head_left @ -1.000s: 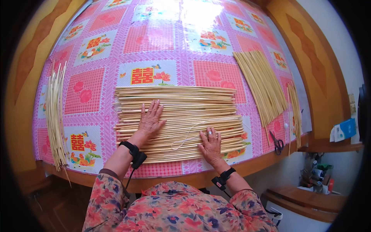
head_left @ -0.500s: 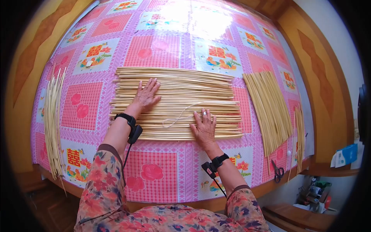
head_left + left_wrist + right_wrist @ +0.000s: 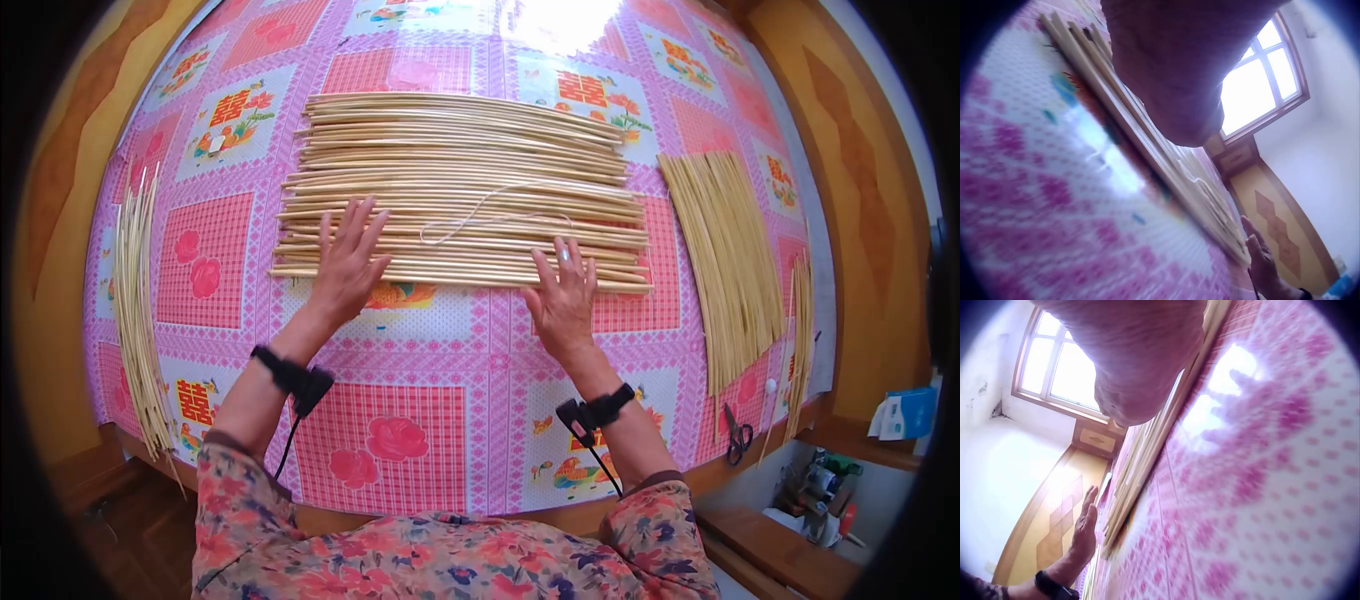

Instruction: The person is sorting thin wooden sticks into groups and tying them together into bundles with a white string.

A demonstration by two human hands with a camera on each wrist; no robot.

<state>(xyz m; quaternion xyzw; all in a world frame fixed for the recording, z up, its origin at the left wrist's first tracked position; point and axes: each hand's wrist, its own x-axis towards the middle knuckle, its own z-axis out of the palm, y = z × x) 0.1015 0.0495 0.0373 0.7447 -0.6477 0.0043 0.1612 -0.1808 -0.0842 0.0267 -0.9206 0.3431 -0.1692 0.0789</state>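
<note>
A wide mat of pale, straight stalks lies crosswise on the patterned tablecloth, its rows loosely spaced. My left hand is at the near left part of the mat, fingers spread and fairly straight over the stalks. Toward the near right edge, my right hand has its fingertips at the nearest stalks, fingers extended. Between the hands a white string loops across the mat. The left wrist view shows the near edge of the stalks beneath the palm; the right wrist view has the stalks along the cloth.
A second bundle of stalks lies to the right, with thinner sticks beside it. Black-handled scissors rest near the front right edge. Long thin sticks lie at the far left. The tablecloth is pink and white.
The mat has slid away from the body, farther up the table, with the string on it. Both hands have moved forward with it and now sit at its near part.
</note>
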